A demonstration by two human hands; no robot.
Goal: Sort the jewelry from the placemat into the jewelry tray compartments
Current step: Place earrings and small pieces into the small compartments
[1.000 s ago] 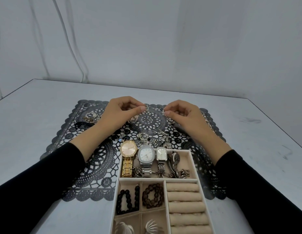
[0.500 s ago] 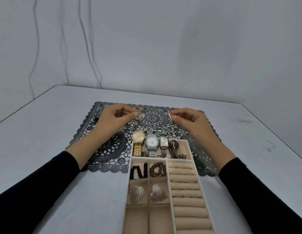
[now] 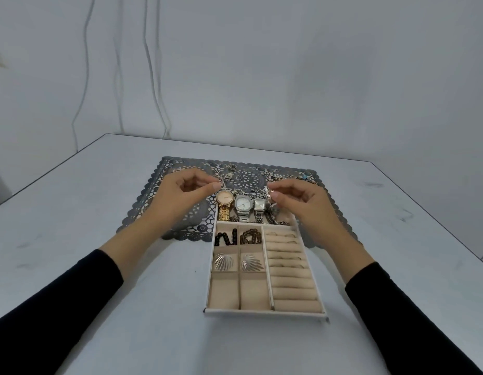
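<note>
At mid-frame, the left hand [image 3: 190, 192] and right hand [image 3: 298, 198] each pinch what looks like a fine silver chain [image 3: 267, 189] over the dark lace placemat [image 3: 181, 226], just beyond the beige compartmented jewelry tray [image 3: 264, 312]. Slack could snag it on the wristwatches [image 3: 243, 204] below.

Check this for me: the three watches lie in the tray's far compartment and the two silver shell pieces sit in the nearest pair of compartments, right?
Not quite. In the head view the silver shell pieces sit in the middle pair of compartments, not the nearest pair. The three watches do lie in the far compartment of the tray.
</note>
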